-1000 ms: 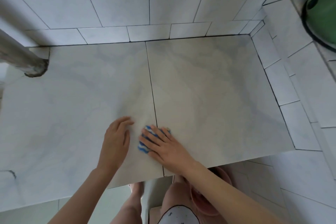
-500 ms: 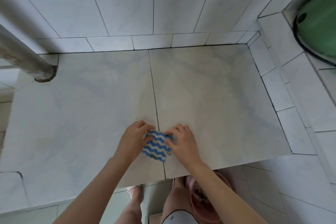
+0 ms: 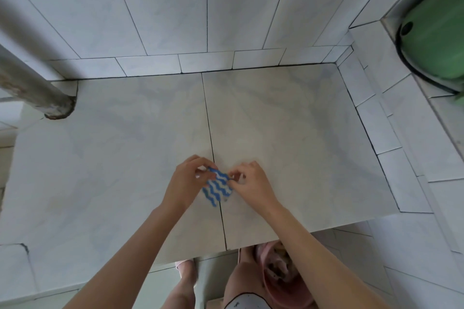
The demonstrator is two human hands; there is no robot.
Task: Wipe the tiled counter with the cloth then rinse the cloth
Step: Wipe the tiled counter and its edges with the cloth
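A small cloth [image 3: 218, 188] with blue and white wavy stripes sits over the seam between the two large tiles of the counter [image 3: 288, 138], near its front edge. My left hand [image 3: 187, 180] pinches the cloth's upper left corner. My right hand [image 3: 251, 183] pinches its upper right edge. The cloth hangs stretched between the two hands, its lower corner pointing toward me. I cannot tell whether it still touches the tile.
A grey pipe [image 3: 32, 90] meets the counter at the back left. A green basin [image 3: 431, 47] sits in a recess at the upper right. Tiled walls close the back and right. Below the front edge stands a pink bucket [image 3: 283, 273] beside my legs.
A second ago my right hand pressed the cloth flat and my left hand lay on the tile. Both hands have since taken hold of the cloth's top and drawn it up between them.
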